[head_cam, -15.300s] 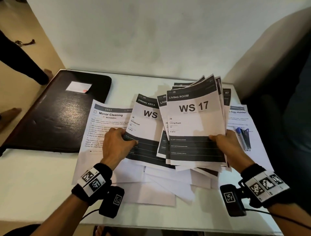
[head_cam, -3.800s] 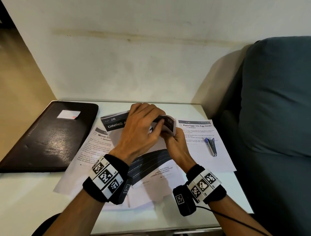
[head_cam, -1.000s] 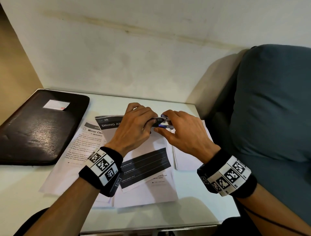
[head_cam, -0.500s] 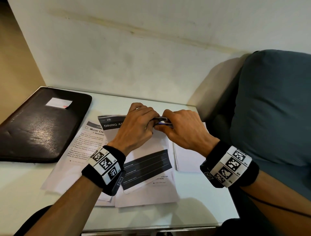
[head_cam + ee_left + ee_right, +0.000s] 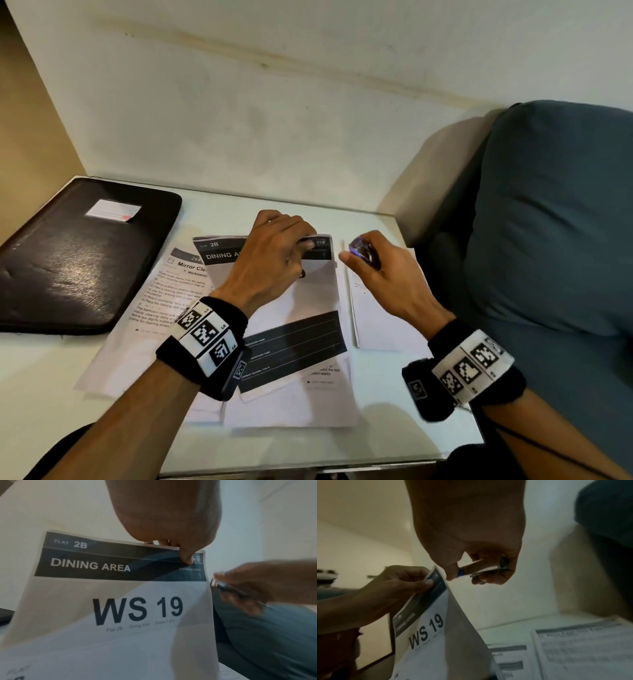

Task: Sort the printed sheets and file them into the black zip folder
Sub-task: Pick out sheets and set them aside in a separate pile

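Note:
My left hand [image 5: 301,248] pinches the top right corner of the "Dining Area WS 19" sheets [image 5: 308,301], lifting that corner off the table; the thumb lies on the dark header in the left wrist view, on the sheets [image 5: 120,601]. My right hand [image 5: 359,257] grips a small blue and metal stapler [image 5: 364,251] just right of that corner, a short gap apart. The right wrist view shows the stapler [image 5: 481,568] in my curled fingers beside the raised corner of the sheets [image 5: 426,628]. The black zip folder [image 5: 78,260] lies closed at the left.
A "Mirror Cleaning" sheet [image 5: 171,294] and other loose sheets lie under the held set. Another printed sheet [image 5: 383,318] lies under my right hand. A blue-grey sofa cushion [image 5: 548,240] borders the white table [image 5: 44,370] on the right; a wall stands behind.
My right hand has drawn the stapler away to the right, off the sheets' corner. My left hand keeps its pinch on that corner.

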